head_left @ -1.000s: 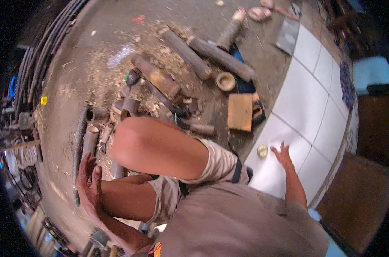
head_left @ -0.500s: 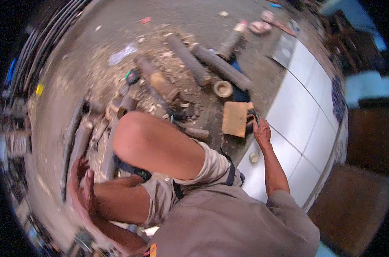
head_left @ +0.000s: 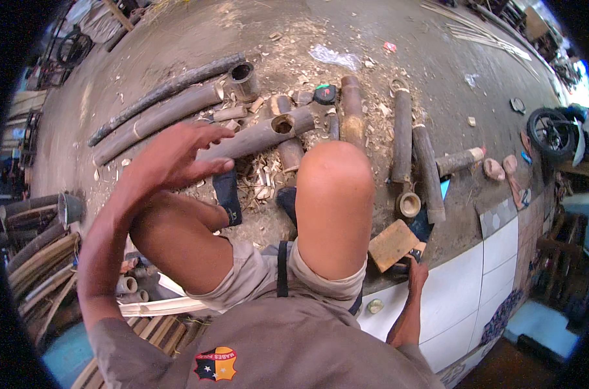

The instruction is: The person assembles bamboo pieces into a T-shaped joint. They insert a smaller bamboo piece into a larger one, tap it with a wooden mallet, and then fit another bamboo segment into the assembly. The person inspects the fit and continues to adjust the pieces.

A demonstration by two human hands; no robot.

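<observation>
My left hand (head_left: pixel 178 155) is open above a bamboo pole (head_left: pixel 252 139), its thumb apart from its fingers. It is close to the pole, but I cannot tell whether it touches. A hole is cut in the upper side of that pole near its far end. Low on the right, my right hand (head_left: pixel 417 272) curls around a dark thing beside a flat wooden block (head_left: pixel 394 246). The block and the fingers hide most of it, so its kind is unclear. A short bamboo ring (head_left: pixel 408 205) lies just beyond the block.
More bamboo poles (head_left: pixel 158 122) lie at the left, others (head_left: pixel 402 133) at the right, among wood chips. A black and green tape measure (head_left: pixel 325 94) sits ahead. White tiles (head_left: pixel 447 283) edge the right side. Stacked bamboo (head_left: pixel 38 240) stands at the far left; a wheel (head_left: pixel 551 134) far right.
The view has swung to the left. My left hand has risen from beside my left leg to above the holed bamboo pole. My right hand stays by the wooden block.
</observation>
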